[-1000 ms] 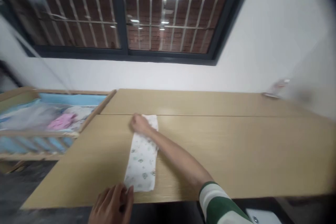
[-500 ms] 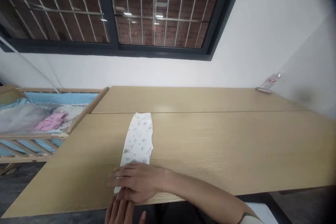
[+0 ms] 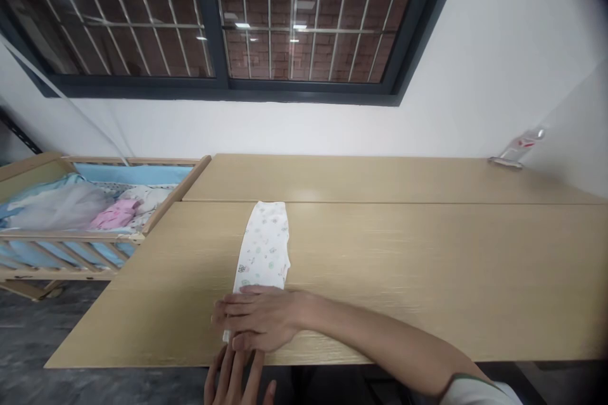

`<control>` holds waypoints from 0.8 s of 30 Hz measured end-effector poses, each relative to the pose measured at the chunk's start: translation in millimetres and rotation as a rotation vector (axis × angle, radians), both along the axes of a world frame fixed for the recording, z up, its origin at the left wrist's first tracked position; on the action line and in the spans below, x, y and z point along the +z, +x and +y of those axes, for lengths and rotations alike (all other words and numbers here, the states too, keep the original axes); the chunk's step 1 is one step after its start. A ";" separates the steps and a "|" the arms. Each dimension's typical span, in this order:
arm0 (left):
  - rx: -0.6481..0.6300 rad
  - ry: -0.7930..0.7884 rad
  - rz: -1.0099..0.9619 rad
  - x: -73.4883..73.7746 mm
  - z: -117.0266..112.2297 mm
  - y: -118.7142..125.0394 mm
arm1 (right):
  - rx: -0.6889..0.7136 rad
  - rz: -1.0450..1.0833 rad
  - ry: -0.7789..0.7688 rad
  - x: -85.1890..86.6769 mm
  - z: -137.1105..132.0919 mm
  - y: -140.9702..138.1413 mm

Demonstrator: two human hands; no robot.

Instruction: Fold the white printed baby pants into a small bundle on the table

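Note:
A pair of white baby pants [image 3: 264,245] with a small green and grey print lies flat on the wooden table, seemingly folded lengthwise. My right hand [image 3: 266,318] rests palm down across its near part, fingers stretched out to the left, and covers much of that end. Just below, at the table's front edge, my left hand [image 3: 236,376] has its fingers extended and spread. Its fingertips are by the near end of the pants and partly under my right thumb; whether they touch the cloth is hidden.
Left of the table [image 3: 403,266] stands a wooden crib [image 3: 90,239] with blue lining, holding a pink cloth [image 3: 115,214] and other bedding. A clear plastic packet [image 3: 515,150] lies at the back right against the wall. A barred window [image 3: 304,92] is above.
The whole view has shifted, so everything appears slightly further right. Both hands stay near the near end of the pants, and the left hand's fingers are more spread.

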State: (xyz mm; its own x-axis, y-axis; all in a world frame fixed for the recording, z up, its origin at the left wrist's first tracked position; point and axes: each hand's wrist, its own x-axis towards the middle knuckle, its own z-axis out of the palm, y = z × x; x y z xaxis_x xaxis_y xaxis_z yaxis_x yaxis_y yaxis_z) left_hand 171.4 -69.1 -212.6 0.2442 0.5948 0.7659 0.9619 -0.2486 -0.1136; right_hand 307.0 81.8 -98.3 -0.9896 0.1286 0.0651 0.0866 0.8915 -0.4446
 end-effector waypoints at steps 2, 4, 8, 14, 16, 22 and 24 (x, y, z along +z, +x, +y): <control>0.020 -0.063 -0.028 9.8 -1.7 6.2 | -0.034 -0.029 -0.003 -1.2 12.2 -0.8; 0.025 -0.122 -0.069 19.7 -3.1 11.0 | -0.072 -0.053 0.000 -1.9 27.5 -0.8; 0.005 -0.157 -0.094 29.2 -4.1 12.9 | -0.168 -0.082 -0.008 -2.5 66.6 1.7; -0.008 -0.085 0.034 27.3 0.7 4.7 | -0.340 -0.153 0.030 -8.1 132.0 3.9; -0.011 -0.061 0.071 27.4 1.9 2.0 | -0.391 -0.174 0.048 -9.2 149.8 3.8; 0.000 -0.051 0.114 31.5 1.8 -0.4 | -0.496 -0.174 0.085 -12.7 193.6 6.6; -0.008 -0.052 0.115 33.1 2.5 0.0 | -0.518 -0.159 0.091 -14.8 206.4 8.0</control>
State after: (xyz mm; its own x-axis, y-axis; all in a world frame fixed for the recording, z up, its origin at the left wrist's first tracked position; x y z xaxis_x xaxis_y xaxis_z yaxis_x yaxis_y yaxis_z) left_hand 171.4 -66.5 -179.5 0.3337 0.6305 0.7008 0.9412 -0.2647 -0.2100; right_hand 315.0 288.2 -113.0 -0.7971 0.6021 -0.0467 0.5839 0.7487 -0.3137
